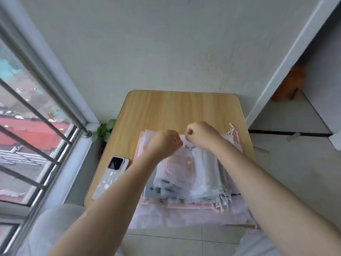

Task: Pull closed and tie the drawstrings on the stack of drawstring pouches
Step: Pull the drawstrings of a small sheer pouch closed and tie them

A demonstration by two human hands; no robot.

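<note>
A stack of sheer white and pink drawstring pouches (191,178) lies on a small wooden table (177,108), spreading over its near edge. My left hand (164,143) and my right hand (201,133) hover close together above the far end of the stack. Both are closed into fists, pinching the top edge of a thin white pouch (184,141) held between them. The drawstring itself is too fine to make out. Loose pink and white cord ends (233,132) stick out at the stack's far right corner.
A phone (110,174) in a pale case lies face down on the table's left side. A small green plant (104,131) sits between table and window. A barred window fills the left; a white wall stands behind the table, a tiled floor on the right.
</note>
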